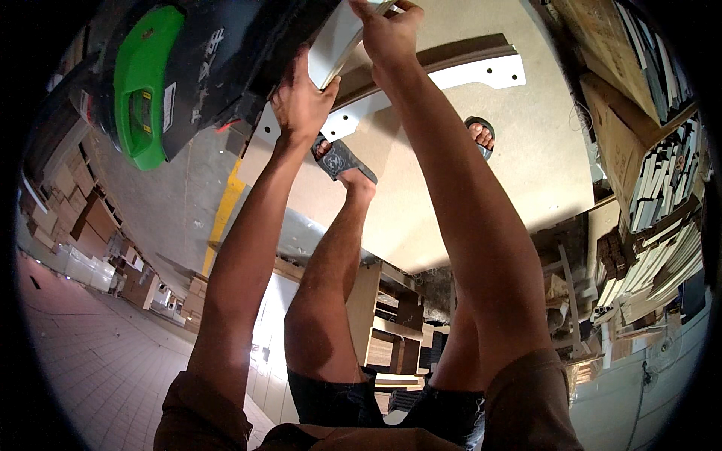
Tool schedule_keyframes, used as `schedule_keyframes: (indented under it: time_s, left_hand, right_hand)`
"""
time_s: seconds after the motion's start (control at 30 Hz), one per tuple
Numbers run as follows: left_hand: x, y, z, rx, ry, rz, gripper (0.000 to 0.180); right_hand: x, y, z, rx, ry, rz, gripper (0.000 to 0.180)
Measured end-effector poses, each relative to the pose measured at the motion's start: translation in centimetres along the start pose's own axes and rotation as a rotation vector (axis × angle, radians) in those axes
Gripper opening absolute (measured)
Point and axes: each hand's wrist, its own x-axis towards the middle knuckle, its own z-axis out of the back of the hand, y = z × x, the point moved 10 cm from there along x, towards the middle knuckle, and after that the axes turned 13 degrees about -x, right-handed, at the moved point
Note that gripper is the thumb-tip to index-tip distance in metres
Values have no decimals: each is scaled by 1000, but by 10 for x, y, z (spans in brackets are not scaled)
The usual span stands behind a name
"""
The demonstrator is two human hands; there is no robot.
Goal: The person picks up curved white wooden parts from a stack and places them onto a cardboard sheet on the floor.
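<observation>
- right hand (391, 34) grip closed on the upper end of a flat white laminated panel strip (335, 45), fingers wrapped over its edge
- left hand (301, 101) grip pinches the strip's lower end
- strip's long axis runs up-right between hands; left hand nearer the green-and-black machine (162, 79)
- below: pale chipboard sheet (466, 173) on floor, sandalled feet on it

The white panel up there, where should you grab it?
Grip the white panel by its long thin edges, one hand at each end, coming from below. It is flat, narrow and tilted, so the edges suit fingers best. The left hand takes its lower end, the right hand its upper.
</observation>
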Motion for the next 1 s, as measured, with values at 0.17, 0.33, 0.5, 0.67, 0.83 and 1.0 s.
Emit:
schedule_keyframes:
  time_s: [0.17, 0.33, 0.5, 0.67, 0.83, 1.0]
  left_hand:
    - [2, -4, -9, -47, -76, -50, 82]
    - [5, -8, -29, 46, -81, -90, 78]
    - [8, -2, -41, 95, 15, -6, 78]
    - [18, 7, -35, 137, 13, -7, 78]
    - [23, 12, -36, -39, 104, -34, 82]
    - [69, 1, -50, -535, 209, 55, 81]
  right_hand:
    - [-1, 2, 12, -185, -89, -13, 83]
    - [3, -10, 10, -306, -67, 21, 88]
    - [12, -19, -1, -178, 47, 40, 91]
    - [-8, -32, -21, 131, 231, -103, 69]
    - [-28, -50, -35, 267, 296, -165, 77]
    - [12, -70, -4, 398, 178, -104, 115]
